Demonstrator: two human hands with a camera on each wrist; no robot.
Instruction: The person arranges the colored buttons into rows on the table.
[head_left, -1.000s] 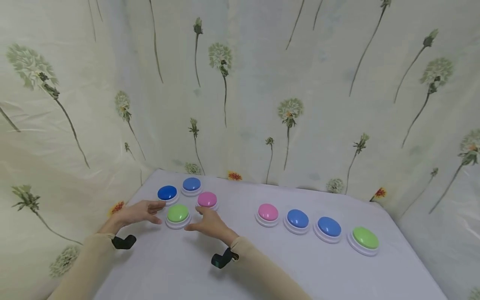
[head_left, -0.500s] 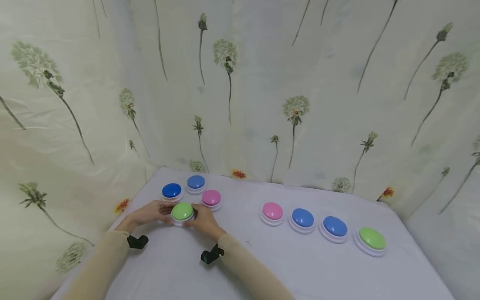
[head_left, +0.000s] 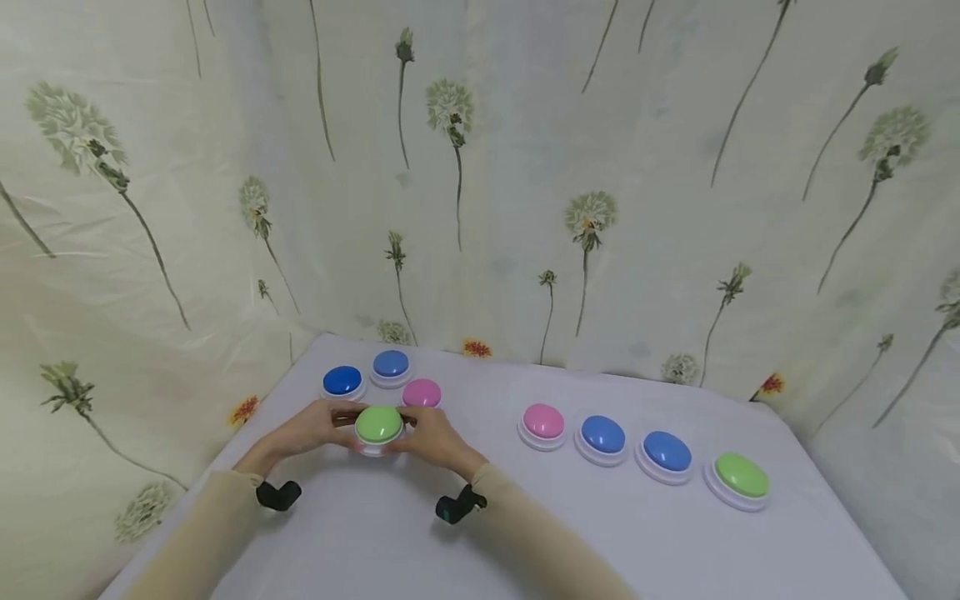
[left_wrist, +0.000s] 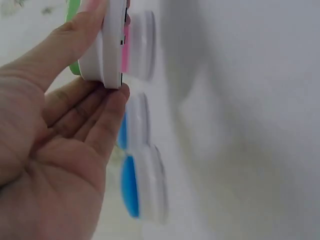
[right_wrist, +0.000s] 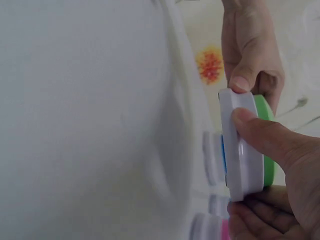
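You are clamping the green-topped button between your left hand and right hand, pinching its white base from both sides, presumably for balance.

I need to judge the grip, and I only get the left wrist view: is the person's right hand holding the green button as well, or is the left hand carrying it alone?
Observer: Both hands have it. In the right wrist view the right hand grips the green button too, with its thumb on the side of the white base.

Operator: Good. My frame shows one pink and two blue ones beyond it; are there more buttons off to the person's right?

Observer: Yes, four. From left to right in the head view: a pink button, a blue button, another blue button and a second green button.
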